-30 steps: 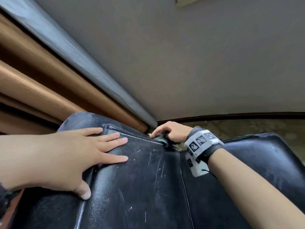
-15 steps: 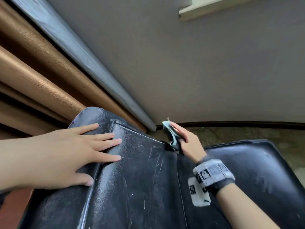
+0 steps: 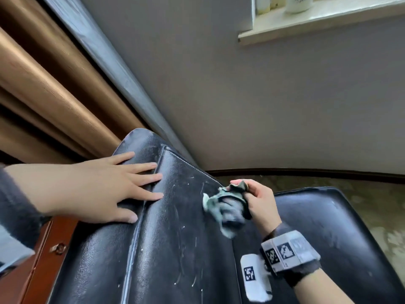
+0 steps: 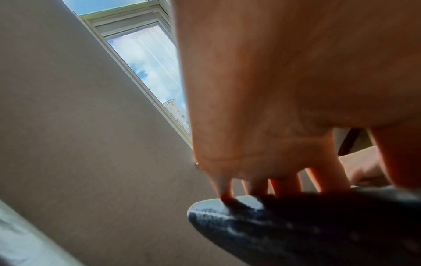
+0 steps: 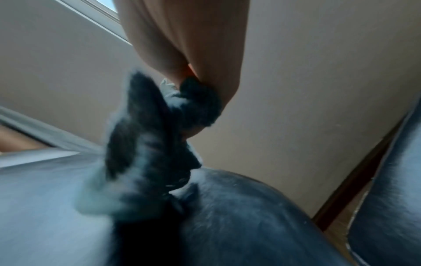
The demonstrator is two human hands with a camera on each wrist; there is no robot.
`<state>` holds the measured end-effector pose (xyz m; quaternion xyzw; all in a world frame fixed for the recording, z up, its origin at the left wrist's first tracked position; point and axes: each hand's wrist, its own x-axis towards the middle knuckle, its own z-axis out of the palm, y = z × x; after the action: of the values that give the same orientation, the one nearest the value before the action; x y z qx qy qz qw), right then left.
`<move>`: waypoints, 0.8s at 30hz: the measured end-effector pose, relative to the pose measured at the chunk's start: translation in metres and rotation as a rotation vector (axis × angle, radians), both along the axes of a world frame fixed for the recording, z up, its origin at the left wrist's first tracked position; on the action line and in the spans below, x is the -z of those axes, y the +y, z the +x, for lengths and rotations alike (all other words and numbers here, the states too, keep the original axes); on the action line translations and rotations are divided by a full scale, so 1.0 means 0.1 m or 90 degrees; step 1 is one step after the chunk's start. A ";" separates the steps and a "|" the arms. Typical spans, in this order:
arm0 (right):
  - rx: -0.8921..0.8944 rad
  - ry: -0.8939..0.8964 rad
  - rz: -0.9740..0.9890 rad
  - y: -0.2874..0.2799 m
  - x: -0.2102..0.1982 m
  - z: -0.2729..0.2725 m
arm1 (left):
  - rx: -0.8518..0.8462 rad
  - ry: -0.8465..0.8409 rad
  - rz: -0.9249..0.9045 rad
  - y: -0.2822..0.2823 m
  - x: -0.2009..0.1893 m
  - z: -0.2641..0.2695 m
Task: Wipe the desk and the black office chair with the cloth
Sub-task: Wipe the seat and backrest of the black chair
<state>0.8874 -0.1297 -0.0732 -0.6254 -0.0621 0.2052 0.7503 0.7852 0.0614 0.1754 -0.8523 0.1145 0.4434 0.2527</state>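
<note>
A grey wall [image 3: 263, 102] and brown curtain [image 3: 43, 84] stand behind our black chair [image 3: 175, 249]. Our left hand [image 3: 105, 189] lies flat on its backrest, fingers spread. Our right hand [image 3: 258, 202] grips the bunched cloth [image 3: 225, 207] against the scuffed backrest. A cup [image 3: 299, 4] stands on the sill [image 3: 317, 23].

Scuffed black chair [image 3: 175, 249] under flat palm [image 3: 98, 189]

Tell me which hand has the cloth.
The right hand, gripping the bunched cloth against the black chair. The left hand lies flat on the chair, fingers spread, holding nothing.
</note>
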 end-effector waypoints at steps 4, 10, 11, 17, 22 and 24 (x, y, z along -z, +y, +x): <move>-0.057 -0.066 0.038 0.14 -0.25 -0.46 | -0.036 0.022 0.078 -0.08 -0.01 0.01; -0.066 -0.198 -0.044 0.20 -0.02 -0.95 | -0.040 0.030 0.050 -0.08 -0.02 -0.04; -0.111 -0.197 -0.032 0.17 -0.02 -0.97 | -0.050 0.036 0.059 -0.10 -0.03 -0.04; -0.227 -0.322 -0.006 0.15 -0.07 -1.17 | -0.079 0.033 0.076 -0.16 -0.01 0.00; -0.118 -0.125 -0.135 0.26 0.20 -0.87 | -0.098 0.024 0.070 -0.16 -0.03 -0.01; -0.083 -0.084 -0.144 0.35 0.02 -0.72 | -0.095 0.027 0.074 -0.17 -0.03 0.01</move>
<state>0.8155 -0.0943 -0.0748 -0.7129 -0.1285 0.2178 0.6541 0.7859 0.0445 0.1781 -0.8328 0.0306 0.4849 0.2654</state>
